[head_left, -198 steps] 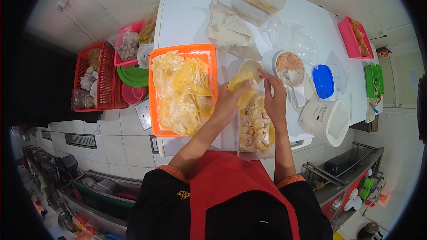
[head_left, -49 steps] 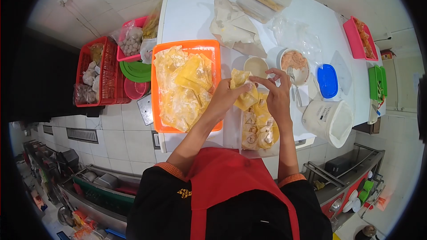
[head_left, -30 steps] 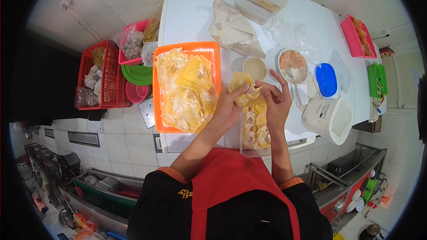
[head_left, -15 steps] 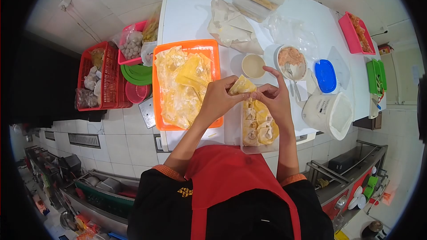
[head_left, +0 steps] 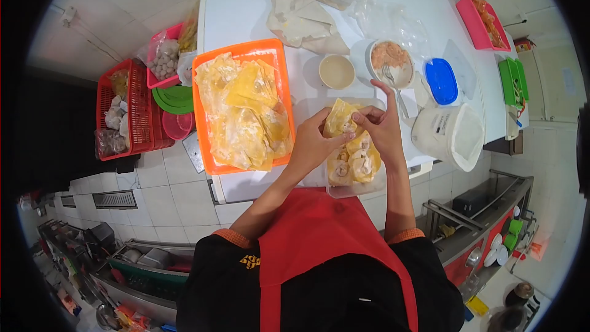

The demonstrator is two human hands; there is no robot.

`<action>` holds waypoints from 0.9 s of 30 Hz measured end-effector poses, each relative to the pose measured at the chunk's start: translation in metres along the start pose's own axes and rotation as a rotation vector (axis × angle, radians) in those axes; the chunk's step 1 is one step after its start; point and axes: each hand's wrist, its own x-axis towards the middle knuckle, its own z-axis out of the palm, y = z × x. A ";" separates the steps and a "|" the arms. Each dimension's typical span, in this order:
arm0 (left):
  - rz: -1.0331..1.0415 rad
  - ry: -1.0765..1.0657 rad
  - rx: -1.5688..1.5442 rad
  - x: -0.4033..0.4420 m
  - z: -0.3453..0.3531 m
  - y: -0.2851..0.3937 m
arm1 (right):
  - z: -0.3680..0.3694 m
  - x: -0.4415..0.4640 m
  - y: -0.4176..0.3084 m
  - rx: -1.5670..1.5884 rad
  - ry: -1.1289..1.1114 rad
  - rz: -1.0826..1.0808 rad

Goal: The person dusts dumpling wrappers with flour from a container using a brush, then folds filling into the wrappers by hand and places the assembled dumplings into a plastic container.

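At the far left, off the table's edge, a red basket (head_left: 142, 114) holds bagged goods. Beside it are a pink crate (head_left: 152, 77) with bagged pale balls, a green lid (head_left: 174, 99) and a pink bowl (head_left: 177, 125). On the white table (head_left: 236, 0), an orange tray (head_left: 285, 77) carries a heap of floury yellow sheets (head_left: 246, 107), and crumpled paper (head_left: 301, 18) lies behind its right corner.

Next comes the left hand (head_left: 314, 140), its fingers closed on the left and lower edge of a folded yellow wrapper (head_left: 339, 118). The wrapper is held above the back end of a clear box (head_left: 359, 191), near the small bowl (head_left: 337, 72). Dumplings (head_left: 362, 163) sit in the box below it. The right hand (head_left: 382, 132) pinches the wrapper's right edge, one finger raised clear.

Past that, a white bowl (head_left: 371, 61) holds pink filling (head_left: 387, 54); a fork (head_left: 399, 99) rests in it, handle over the rim. Farther right are a white tub (head_left: 437, 124), a blue lid (head_left: 441, 81), a pink box (head_left: 470, 21) and a green box (head_left: 507, 83).
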 end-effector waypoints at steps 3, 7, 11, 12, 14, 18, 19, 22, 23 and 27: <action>0.017 -0.040 -0.021 0.000 0.015 -0.025 | -0.016 -0.005 0.020 -0.146 0.063 -0.037; -0.244 -0.211 -0.145 -0.028 0.025 -0.024 | -0.040 -0.022 0.046 -0.516 0.044 -0.046; -0.227 -0.448 -0.211 -0.056 0.019 -0.041 | -0.038 -0.033 0.038 -0.633 -0.010 -0.014; -0.232 -0.451 -0.209 -0.062 0.015 -0.038 | -0.037 -0.029 0.034 -0.656 -0.025 -0.020; -0.201 -0.367 0.034 -0.071 0.002 -0.023 | -0.032 -0.017 0.033 -0.674 -0.037 -0.027; -0.211 -0.403 0.032 -0.069 -0.023 -0.002 | -0.027 0.009 0.052 -0.759 -0.071 -0.169; -0.241 -0.368 0.058 -0.068 -0.031 0.010 | -0.026 0.014 0.061 -0.839 -0.081 -0.262; -0.242 -0.220 0.110 -0.056 -0.057 0.021 | -0.031 0.021 0.071 -1.238 -0.110 -0.784; -0.208 -0.150 0.127 -0.050 -0.069 0.021 | -0.029 0.021 0.072 -1.212 -0.132 -0.810; 0.146 0.361 0.752 0.001 -0.106 0.013 | -0.025 0.010 0.060 -1.184 0.031 -0.736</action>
